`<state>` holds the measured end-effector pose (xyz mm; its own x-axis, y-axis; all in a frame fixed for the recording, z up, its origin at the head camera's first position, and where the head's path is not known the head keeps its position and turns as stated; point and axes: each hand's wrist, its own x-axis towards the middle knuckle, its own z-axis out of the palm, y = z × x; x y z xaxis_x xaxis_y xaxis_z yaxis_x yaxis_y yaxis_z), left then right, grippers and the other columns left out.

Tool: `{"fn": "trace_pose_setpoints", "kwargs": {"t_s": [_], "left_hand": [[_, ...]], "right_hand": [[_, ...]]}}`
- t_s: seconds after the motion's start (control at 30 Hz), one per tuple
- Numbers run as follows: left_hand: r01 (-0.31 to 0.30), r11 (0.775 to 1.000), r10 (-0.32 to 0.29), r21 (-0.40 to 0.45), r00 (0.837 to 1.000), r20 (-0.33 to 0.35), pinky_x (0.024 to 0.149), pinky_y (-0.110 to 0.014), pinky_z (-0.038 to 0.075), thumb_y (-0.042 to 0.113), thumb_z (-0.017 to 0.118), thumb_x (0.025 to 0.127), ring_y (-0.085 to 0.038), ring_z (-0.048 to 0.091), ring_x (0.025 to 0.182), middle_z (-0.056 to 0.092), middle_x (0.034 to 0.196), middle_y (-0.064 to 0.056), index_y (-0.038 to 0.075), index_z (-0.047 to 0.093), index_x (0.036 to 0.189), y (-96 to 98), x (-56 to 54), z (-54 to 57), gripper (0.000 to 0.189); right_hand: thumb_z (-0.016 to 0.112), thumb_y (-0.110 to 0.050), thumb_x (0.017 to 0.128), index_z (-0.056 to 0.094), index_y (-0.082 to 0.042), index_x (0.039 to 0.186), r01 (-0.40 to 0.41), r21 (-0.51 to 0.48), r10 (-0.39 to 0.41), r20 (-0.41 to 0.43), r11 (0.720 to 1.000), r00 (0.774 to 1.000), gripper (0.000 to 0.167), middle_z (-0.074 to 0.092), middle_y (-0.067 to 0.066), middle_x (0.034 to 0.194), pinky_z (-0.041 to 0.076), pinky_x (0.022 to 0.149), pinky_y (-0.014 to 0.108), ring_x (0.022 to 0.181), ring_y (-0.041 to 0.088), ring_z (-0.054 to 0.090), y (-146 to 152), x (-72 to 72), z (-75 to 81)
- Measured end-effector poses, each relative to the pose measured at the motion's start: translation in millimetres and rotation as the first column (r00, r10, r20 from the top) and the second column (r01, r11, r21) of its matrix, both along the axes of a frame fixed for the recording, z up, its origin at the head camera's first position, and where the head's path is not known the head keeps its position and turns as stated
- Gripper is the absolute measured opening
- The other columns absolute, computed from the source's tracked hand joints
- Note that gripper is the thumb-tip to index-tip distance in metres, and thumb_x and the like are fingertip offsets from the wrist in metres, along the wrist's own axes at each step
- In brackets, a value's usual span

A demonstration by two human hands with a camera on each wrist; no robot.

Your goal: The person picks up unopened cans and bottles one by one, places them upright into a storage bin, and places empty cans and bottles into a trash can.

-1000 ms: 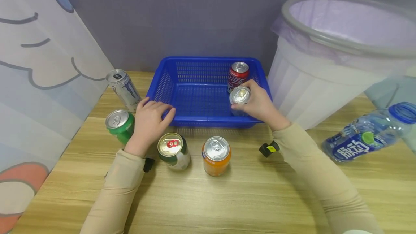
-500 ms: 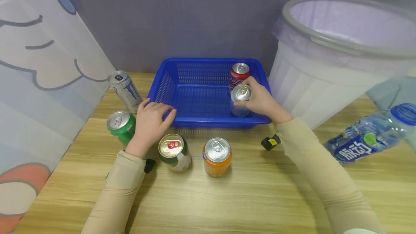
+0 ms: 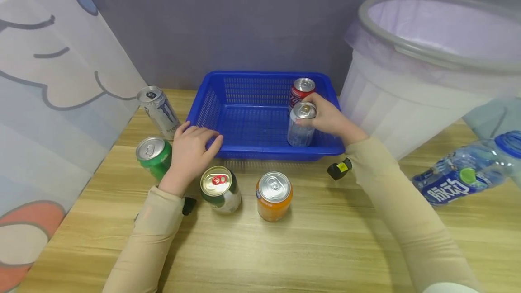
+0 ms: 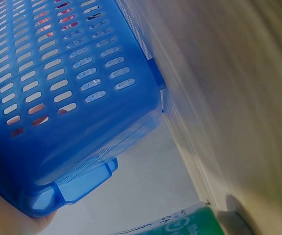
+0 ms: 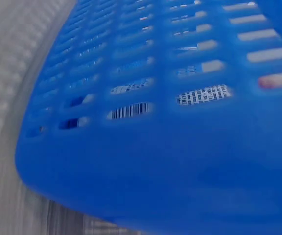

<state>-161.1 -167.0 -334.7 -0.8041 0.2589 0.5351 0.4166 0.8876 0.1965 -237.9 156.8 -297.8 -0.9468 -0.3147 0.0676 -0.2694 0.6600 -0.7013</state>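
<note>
In the head view, my right hand (image 3: 330,120) holds a silvery drink can (image 3: 300,131) near its top, thumb in front. This can is inside the blue plastic basket (image 3: 260,149), at the front right, just before a red soda can (image 3: 297,96). My left hand (image 3: 192,150) grips the basket's front left corner, fingers over the rim. The left wrist view shows part of that hand (image 4: 4,213) at the basket corner (image 4: 38,203). Through the slots in the right wrist view, a printed barcode (image 5: 129,111) on a can shows; a reddish fingertip (image 5: 273,81) is also visible.
Left of the basket stand a white energy drink can (image 3: 159,111) and a green can (image 3: 154,156). In front are a green-and-white can (image 3: 221,191) and an orange can (image 3: 274,198). At right are a lined white bin (image 3: 390,89) and a lying plastic bottle (image 3: 460,176).
My right hand has shifted slightly, and the silvery can's top now sits a little farther back, with more of its body showing. My left hand stays at the basket corner.
</note>
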Motion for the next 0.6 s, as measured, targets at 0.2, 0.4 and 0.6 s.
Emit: {"fn": "trace_pose_setpoints", "kwargs": {"t_s": [0.2,0.4,0.6], "left_hand": [[-0.001,1.000,0.001,-0.003,1.000,-0.005,0.107,-0.050,0.030,0.035,0.051,0.092,-0.031,0.062,0.093,0.072,0.093,-0.011,0.005,0.072,0.093,-0.5,-1.7,1.2,0.037],[-0.007,1.000,0.007,-0.006,1.000,-0.002,0.107,-0.049,0.030,0.035,0.051,0.092,-0.031,0.062,0.092,0.073,0.092,-0.010,0.006,0.072,0.092,-1.0,-2.4,0.5,0.036],[-0.006,1.000,0.006,-0.005,1.000,-0.008,0.106,-0.050,0.030,0.035,0.051,0.092,-0.031,0.062,0.092,0.073,0.091,-0.010,0.006,0.072,0.091,-0.6,-2.0,0.3,0.035]], "right_hand": [[0.075,-0.017,0.078,0.044,0.001,0.117,0.018,0.011,-0.018,-0.002,1.000,1.000,0.053,0.056,0.021,0.116,0.040,0.099,0.051,0.110,0.035,0.053,-1.3,0.5,1.5],[0.074,-0.023,0.078,0.044,-0.001,0.120,0.064,0.061,-0.063,-0.006,0.996,0.998,0.056,0.058,0.021,0.116,0.044,0.093,0.052,0.108,0.036,0.056,-4.1,2.9,0.7],[0.075,-0.025,0.076,0.047,0.001,0.117,0.101,0.093,-0.094,-0.082,0.991,0.992,0.056,0.062,0.022,0.110,0.048,0.087,0.050,0.101,0.037,0.060,-5.7,5.3,-1.2]]}}
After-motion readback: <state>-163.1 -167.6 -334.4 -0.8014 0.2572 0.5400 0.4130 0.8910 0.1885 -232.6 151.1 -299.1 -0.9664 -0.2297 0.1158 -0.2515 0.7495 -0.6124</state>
